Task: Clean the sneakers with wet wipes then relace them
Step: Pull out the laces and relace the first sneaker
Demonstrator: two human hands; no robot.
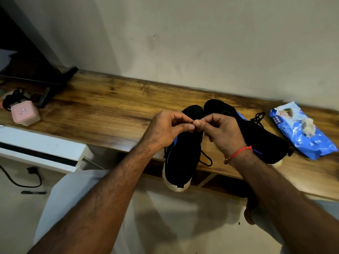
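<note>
- Plain off-white wall up top, wooden table (102, 109) running across the middle of the frame, pale floor below. Only one view (head cam) so that's all I've got.
- Two black sneakers sit center-right on the table. Near sneaker (183, 153) is at center w/ its whitish heel hanging over the table edge twd the person; far sneaker (260, 136) is just right of it, partly hidden by the right forearm.
- Left hand (165, 129) and right hand (220, 131) meet above the near sneaker's front, thumbs + forefingers pressed tip to tip. Looks like both are pinching the end of the black lace (206, 158), but the bit betw the fingertips is too small to make out, so prob not certain.
- A loop of that lace hangs loose off the near sneaker's right side. Another lace bundle (257, 119) lies beside the far sneaker, seemingly not threaded.
- Wet wipes pack (300, 132) at the right edge, blue, w/ a crumpled greyish used wipe (309, 127) on top.
- My read on progress: wiping is prob done given the used wipe, relacing is underway on the near one. Far sneaker still needs lacing afaict.
- Other stuff: pink box (24, 112) at left, dark stand (53, 85) upper left, cable (22, 178) on the floor lower left.
</note>
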